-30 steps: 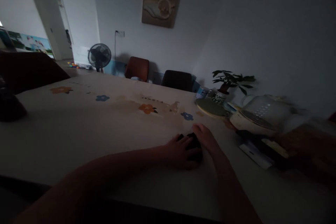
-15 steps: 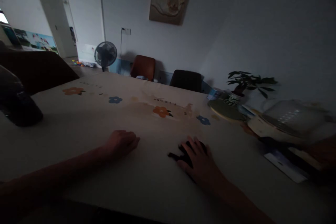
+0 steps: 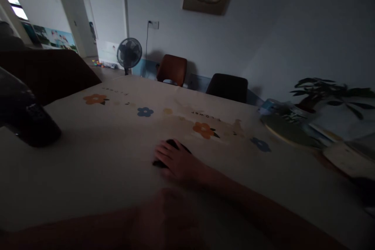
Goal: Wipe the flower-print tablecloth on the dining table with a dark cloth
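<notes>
My right hand [image 3: 177, 160] lies palm down over a small black object [image 3: 160, 163] on the pale tablecloth [image 3: 96, 168], its fingers laid across it. Black edges show beyond the fingertips and above the knuckles. The hand hides most of the object, so its kind is unclear. Closer to me, my left hand [image 3: 164, 215] is dark and smeared by motion, just below the right wrist. Its fingers cannot be made out, and nothing shows in it.
A dark bottle-like container [image 3: 35, 121] stands at the left. To the right are a round green mat [image 3: 290, 131], a potted plant [image 3: 307, 103] and a pale bowl-like container [image 3: 345, 156]. Beyond the table stand an orange chair [image 3: 172, 68], a black chair [image 3: 228, 88] and a fan [image 3: 129, 54].
My right hand has slid leftward across the tablecloth with the black object under it. My left hand has drawn back towards me and to the right. The view has tilted down and turned left.
</notes>
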Demonstrator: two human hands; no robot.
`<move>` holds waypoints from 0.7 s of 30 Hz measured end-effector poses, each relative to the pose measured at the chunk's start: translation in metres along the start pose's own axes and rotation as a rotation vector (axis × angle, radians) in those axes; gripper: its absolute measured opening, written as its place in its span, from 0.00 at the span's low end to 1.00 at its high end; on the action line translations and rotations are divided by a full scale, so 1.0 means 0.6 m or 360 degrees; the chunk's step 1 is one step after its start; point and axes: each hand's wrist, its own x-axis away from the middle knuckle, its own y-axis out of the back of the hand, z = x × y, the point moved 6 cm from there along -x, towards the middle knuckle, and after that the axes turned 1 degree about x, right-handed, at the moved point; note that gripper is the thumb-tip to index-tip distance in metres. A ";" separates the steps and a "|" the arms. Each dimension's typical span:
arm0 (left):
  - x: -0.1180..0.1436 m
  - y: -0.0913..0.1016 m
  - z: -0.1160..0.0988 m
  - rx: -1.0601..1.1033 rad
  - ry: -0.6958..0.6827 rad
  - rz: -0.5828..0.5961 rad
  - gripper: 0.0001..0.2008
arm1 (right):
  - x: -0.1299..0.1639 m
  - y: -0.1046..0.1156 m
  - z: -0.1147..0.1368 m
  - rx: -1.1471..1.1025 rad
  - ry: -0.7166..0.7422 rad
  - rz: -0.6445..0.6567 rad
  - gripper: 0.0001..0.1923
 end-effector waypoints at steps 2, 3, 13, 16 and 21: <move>0.002 0.003 0.006 -0.0031 0.0013 -0.0018 0.16 | -0.092 0.007 0.000 0.0019 0.0072 0.0007 0.26; 0.001 0.006 0.010 -0.0048 0.0032 -0.0032 0.17 | -0.139 0.009 -0.002 0.0041 0.0064 0.0011 0.27; -0.009 0.053 0.051 -0.0105 0.0387 -0.0538 0.23 | -0.418 0.000 -0.056 -0.0126 -0.0152 -0.0051 0.25; -0.002 0.060 0.066 -0.0176 0.0378 -0.0424 0.19 | -0.418 0.000 -0.056 -0.0126 -0.0156 -0.0086 0.24; -0.004 0.088 0.084 -0.0423 0.0401 -0.0305 0.16 | -0.356 -0.012 0.002 -0.0118 0.0034 -0.0163 0.18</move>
